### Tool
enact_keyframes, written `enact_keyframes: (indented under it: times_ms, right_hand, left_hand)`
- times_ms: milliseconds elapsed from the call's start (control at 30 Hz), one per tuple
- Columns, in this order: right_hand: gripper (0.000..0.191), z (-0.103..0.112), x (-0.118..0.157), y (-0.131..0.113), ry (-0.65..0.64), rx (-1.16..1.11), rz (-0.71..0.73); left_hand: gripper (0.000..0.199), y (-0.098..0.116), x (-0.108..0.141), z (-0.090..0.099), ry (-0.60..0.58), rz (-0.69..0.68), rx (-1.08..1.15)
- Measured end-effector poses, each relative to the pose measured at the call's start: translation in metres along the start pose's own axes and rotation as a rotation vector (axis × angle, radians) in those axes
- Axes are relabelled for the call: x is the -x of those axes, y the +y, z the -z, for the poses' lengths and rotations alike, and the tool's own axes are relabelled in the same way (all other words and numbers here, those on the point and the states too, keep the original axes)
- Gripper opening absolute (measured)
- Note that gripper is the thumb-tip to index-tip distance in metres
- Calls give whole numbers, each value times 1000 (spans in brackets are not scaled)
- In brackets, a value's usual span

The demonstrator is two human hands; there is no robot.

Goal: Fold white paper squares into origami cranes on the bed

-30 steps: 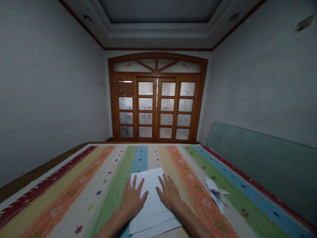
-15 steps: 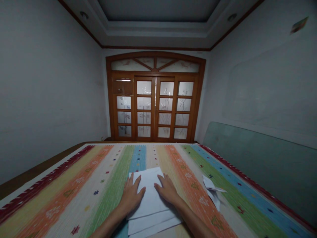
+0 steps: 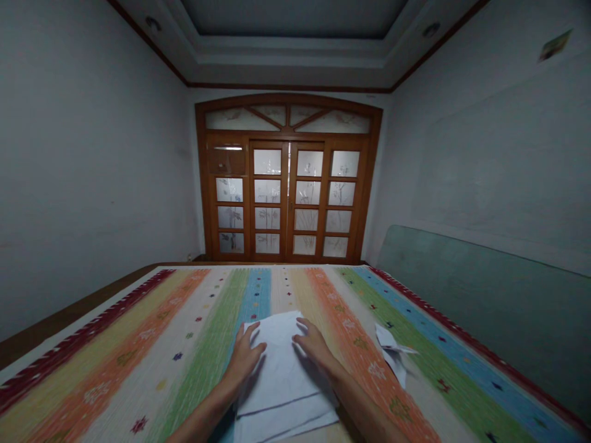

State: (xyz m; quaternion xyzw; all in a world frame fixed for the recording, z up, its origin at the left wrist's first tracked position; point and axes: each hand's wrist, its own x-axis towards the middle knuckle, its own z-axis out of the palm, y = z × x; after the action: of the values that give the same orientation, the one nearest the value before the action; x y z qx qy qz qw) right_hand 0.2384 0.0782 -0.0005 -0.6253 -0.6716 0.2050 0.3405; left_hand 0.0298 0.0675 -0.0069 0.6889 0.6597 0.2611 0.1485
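Note:
White sheets of paper (image 3: 279,375) lie overlapped at the near middle of the striped cloth, their lower edges fanned out. My left hand (image 3: 247,357) is at the left edge of the sheets, thumb apart from the bent fingers. At the right edge is my right hand (image 3: 314,347), its fingers spread and curved over the top right corner. Whether either hand grips the paper edge is hard to see. Folded white paper pieces (image 3: 392,351) sit on the cloth to the right.
A striped cloth (image 3: 189,336) covers the table. Along the right side stands a pale green panel (image 3: 443,264). Wooden doors with glass panes (image 3: 289,197) are at the far wall.
Both hands have shifted from lying flat on the sheets to their side edges, with fingers more bent. The top sheet's far edge sits slightly further right.

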Motion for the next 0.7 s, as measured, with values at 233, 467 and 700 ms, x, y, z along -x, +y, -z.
enact_keyframes:
  times_ms: [233,467,700]
  right_hand:
    - [76,15,8,-5,5,-338,-174]
    - [85,18,12,-6,26,-543,-222]
    - [60,23,11,-11,65,-746,-105]
  left_hand:
    - [70,-4,6,-6,-4,26,53]
    - [67,-5,4,-1,48,68,289]
    - [65,-4,2,15,178,208,810]
